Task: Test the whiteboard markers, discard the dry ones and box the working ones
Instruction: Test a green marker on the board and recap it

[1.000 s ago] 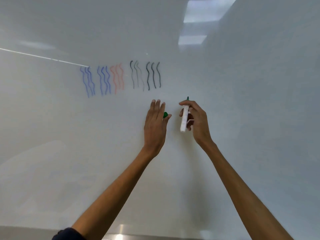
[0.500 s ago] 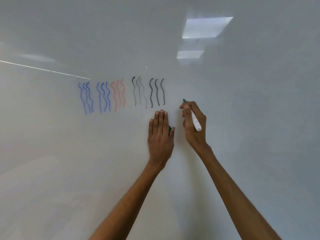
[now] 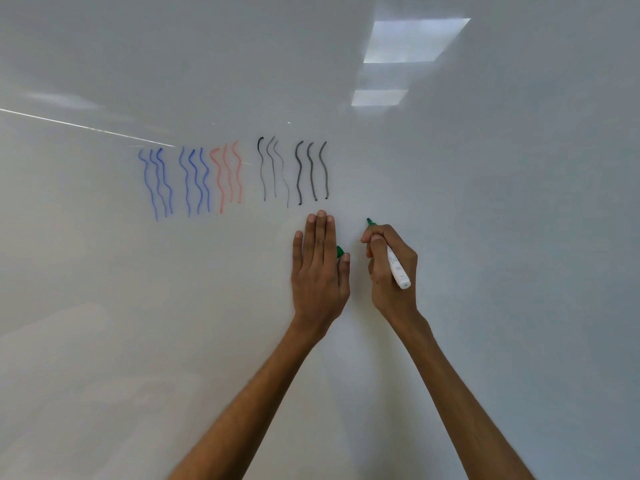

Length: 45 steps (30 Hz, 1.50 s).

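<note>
My right hand (image 3: 389, 268) grips a white marker (image 3: 396, 266) in a writing hold, its green tip (image 3: 370, 222) at the whiteboard (image 3: 485, 202) just right of the black test lines. My left hand (image 3: 318, 268) lies flat against the board with its fingers straight. A green cap (image 3: 339, 251) is held between its thumb and the side of the index finger. No green line shows on the board.
Wavy test strokes run across the board: blue ones (image 3: 173, 181) at the left, red ones (image 3: 227, 176), then faint black (image 3: 273, 171) and darker black (image 3: 311, 171). Ceiling lights (image 3: 412, 39) reflect at the upper right.
My right hand turned the marker from upright to a writing angle and brought its tip to the board. My left hand flattened against the board with the cap.
</note>
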Tool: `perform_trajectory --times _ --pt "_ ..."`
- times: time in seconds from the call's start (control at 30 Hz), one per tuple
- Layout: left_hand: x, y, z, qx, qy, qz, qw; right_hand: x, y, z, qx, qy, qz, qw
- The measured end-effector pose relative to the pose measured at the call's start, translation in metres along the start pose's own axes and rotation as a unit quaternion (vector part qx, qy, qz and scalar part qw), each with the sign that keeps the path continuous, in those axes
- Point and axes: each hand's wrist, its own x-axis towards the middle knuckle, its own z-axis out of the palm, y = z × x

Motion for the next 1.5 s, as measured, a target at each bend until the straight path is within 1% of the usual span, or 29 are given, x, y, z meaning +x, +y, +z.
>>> perform_trajectory --times 0.13,0.23,0.37,0.43,0.53,0.73,0.8,0.93,1.03,1.1,1.2,1.3,1.4,1.5 --pt "0.000 0.000 0.000 -0.002 -0.001 -0.001 1.000 -0.017 0.010 -0.003 0.000 0.006 0.028 1.000" --pt "-0.001 0.000 -0.001 -0.002 -0.002 0.002 1.000 -0.022 0.002 -0.003 -0.002 0.006 0.038 0.999" --pt "-0.001 0.002 -0.003 -0.009 -0.004 0.001 1.000 0.001 -0.033 -0.011 -0.003 0.004 -0.013 1.000" --pt "-0.001 0.002 -0.003 -0.008 -0.006 -0.001 1.000 0.016 -0.046 -0.013 -0.005 0.023 -0.032 0.999" --pt "-0.001 0.002 -0.003 -0.010 -0.006 -0.002 1.000 0.033 -0.047 -0.014 -0.034 0.049 -0.042 0.997" --pt "-0.001 0.002 -0.002 -0.007 -0.004 -0.001 1.000 0.034 -0.038 -0.014 -0.057 0.037 -0.061 0.996" --pt "-0.001 0.001 -0.002 -0.008 -0.004 0.000 1.000 0.027 -0.033 -0.016 -0.057 0.029 -0.054 0.997" --pt "-0.002 0.001 -0.002 -0.007 -0.004 0.002 1.000 0.008 -0.025 -0.021 -0.043 0.057 -0.024 0.997" --pt "-0.003 0.001 -0.002 -0.001 -0.001 0.007 1.000 -0.011 -0.017 -0.020 -0.068 0.030 -0.029 0.997" --pt "-0.003 0.001 -0.001 0.000 0.002 0.008 1.000 -0.021 -0.011 -0.021 -0.071 0.026 -0.017 0.997" --pt "-0.003 0.000 0.000 -0.001 0.003 0.009 1.000 -0.029 -0.009 -0.022 -0.045 0.047 0.024 0.998" --pt "-0.005 -0.001 0.002 0.011 0.003 0.017 1.000 -0.040 -0.008 -0.023 -0.050 0.023 0.033 0.998" --pt "-0.008 -0.004 0.006 0.020 0.005 0.030 0.999 -0.045 -0.010 -0.029 -0.027 0.007 0.069 0.997" --pt "-0.010 -0.007 0.008 -0.018 0.023 0.044 0.999 -0.047 -0.015 -0.040 0.000 0.005 0.083 0.997"
